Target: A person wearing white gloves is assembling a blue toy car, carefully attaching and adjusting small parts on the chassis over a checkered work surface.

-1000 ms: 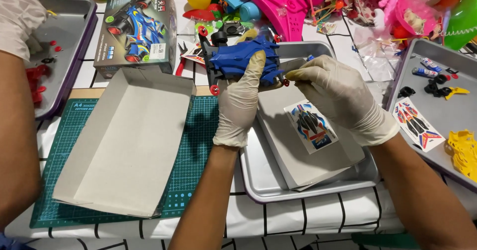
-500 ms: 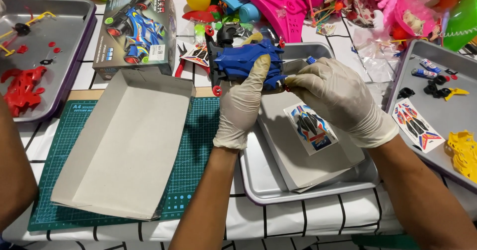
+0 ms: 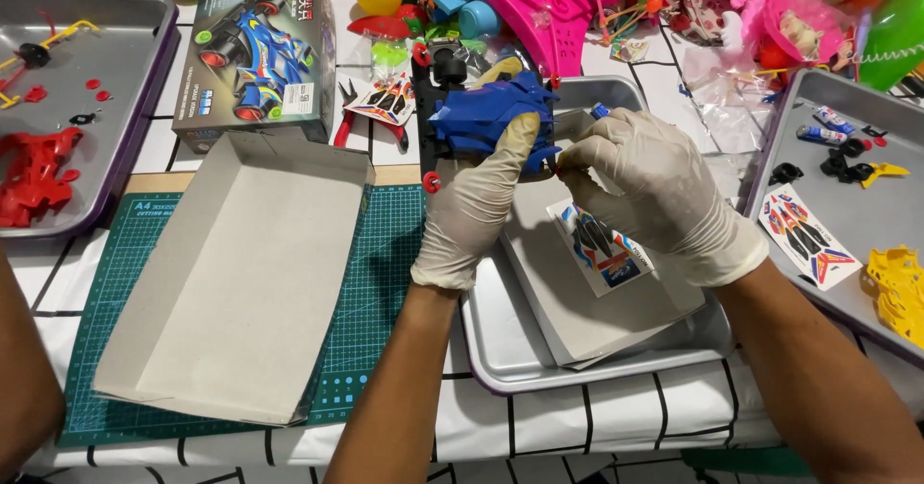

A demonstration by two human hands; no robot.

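My left hand (image 3: 474,203), in a white glove, grips a blue toy race car (image 3: 481,116) with red wheels, held above the far edge of a metal tray (image 3: 500,349). My right hand (image 3: 647,188), also gloved, pinches a small blue-tipped tool (image 3: 599,112) against the car's right side. Under the hands in the tray lies a grey cardboard sheet (image 3: 568,301) with a sticker sheet (image 3: 599,247) on it.
An open grey box lid (image 3: 241,272) lies on a green cutting mat (image 3: 371,282). The car's printed box (image 3: 255,56) stands behind it. Trays with parts sit at the left (image 3: 125,22) and right (image 3: 866,205). Another person's arm (image 3: 24,369) is at lower left. Colourful toys crowd the back.
The other person's gloved hand has left the left tray, uncovering red parts. My hands have kept the car in about the same place.
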